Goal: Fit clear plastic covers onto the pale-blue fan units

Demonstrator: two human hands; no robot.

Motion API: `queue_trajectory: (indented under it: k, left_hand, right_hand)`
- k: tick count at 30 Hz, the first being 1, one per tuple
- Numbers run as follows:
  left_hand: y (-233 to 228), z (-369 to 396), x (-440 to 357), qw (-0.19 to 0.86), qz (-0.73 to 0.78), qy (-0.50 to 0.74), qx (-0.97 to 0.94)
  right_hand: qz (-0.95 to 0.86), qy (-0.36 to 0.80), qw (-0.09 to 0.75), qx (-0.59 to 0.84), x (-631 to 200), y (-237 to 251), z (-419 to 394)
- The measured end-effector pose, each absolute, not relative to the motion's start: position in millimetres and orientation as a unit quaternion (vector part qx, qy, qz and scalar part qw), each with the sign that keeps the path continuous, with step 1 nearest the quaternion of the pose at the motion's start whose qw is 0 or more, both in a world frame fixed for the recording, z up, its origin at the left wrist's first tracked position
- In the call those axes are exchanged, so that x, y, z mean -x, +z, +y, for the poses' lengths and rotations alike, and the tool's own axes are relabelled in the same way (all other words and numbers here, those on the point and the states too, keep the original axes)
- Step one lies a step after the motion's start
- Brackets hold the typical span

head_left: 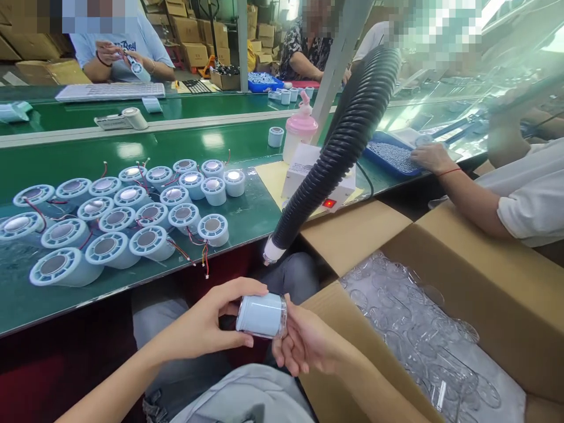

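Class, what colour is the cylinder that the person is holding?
The cylinder is pale blue, as the head view shows.

Pale-blue cylinder [259, 315], clear end cover [282, 317]; green bench [240, 226].
Toward bench's near edge: pale-blue units [84, 270] show grey disc centres [53, 264], mostly red leads [206, 261]; yellow sheet [272, 181] underlies white box [333, 191], red switch [328, 203]. Black hose [341, 129], white tip [274, 251]. Bottle [292, 141], pink lid [302, 120], translucent body. Brown carton [489, 267], clear plastic pieces [416, 335]. Co-worker's shirt [294, 47], black with white pattern.

Pale blue cylinder [261, 315], sideways, clear-ended.
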State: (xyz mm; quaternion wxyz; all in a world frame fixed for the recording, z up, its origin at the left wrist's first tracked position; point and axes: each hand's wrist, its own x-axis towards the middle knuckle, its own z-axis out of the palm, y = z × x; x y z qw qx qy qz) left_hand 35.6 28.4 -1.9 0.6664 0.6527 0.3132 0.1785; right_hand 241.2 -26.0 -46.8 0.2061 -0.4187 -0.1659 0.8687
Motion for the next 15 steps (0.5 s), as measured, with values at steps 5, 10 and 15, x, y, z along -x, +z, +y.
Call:
queue_trajectory:
  k: [5, 10, 15]
  left_hand:
    - [1, 10, -32, 0.764, 0.332, 0.192, -0.518]
    - [2, 4, -26, 0.776, 0.322, 0.199, -0.504]
    - [7, 4, -20, 0.768, 0.318, 0.186, -0.524]
  right_hand:
    - [-0.546, 0.533, 0.413, 0.497, -251, -35, -41]
    - [-0.676, 0.484, 0.411, 0.375, -248, -26, -47]
    - [-0.478, 0.657, 0.437, 0.386, -241, -30, -51]
